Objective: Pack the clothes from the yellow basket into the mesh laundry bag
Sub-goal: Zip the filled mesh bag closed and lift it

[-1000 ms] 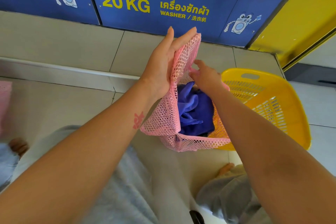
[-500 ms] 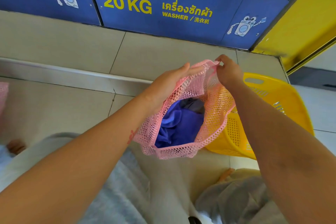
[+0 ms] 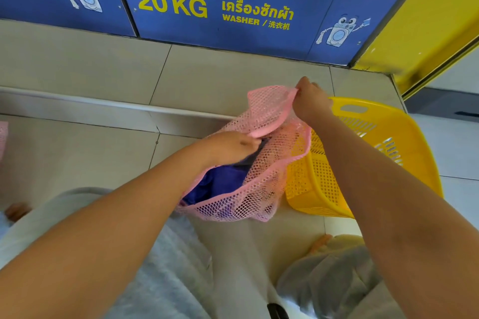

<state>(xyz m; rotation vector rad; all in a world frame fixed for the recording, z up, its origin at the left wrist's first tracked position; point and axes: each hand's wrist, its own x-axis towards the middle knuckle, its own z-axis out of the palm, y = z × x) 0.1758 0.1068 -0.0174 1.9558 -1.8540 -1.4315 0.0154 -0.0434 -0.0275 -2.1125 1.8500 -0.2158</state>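
Mesh laundry bag (image 3: 261, 184), pink and open-weave, hangs in front of the person's knees with the blue clothes (image 3: 220, 184) already bunched inside it.

Going left to right: the left hand (image 3: 230, 146) has dropped from the raised rim it held a second ago and now sits low at the bag's mouth, fingers closed on the near edge of the netting, though the exact hold is partly hidden by a fold of the rim. The bag has swung with it, from standing upright and gaping to lying more on its side with the mouth narrowing. Next, the right hand (image 3: 311, 103), which a second ago was down inside the bag with the clothes, has come out and up and now pinches the far top corner of the rim, pulling it taut. Just beyond it, touching the bag's right side, stands the yellow basket (image 3: 388, 142) on the tiled floor (image 3: 103, 72); what shows of its inside looks bare, though the bag covers part of it.

Judging by this, the stuffing appears finished and both hands have turned to gathering the opening, so closing the bag is probably the step in hand.
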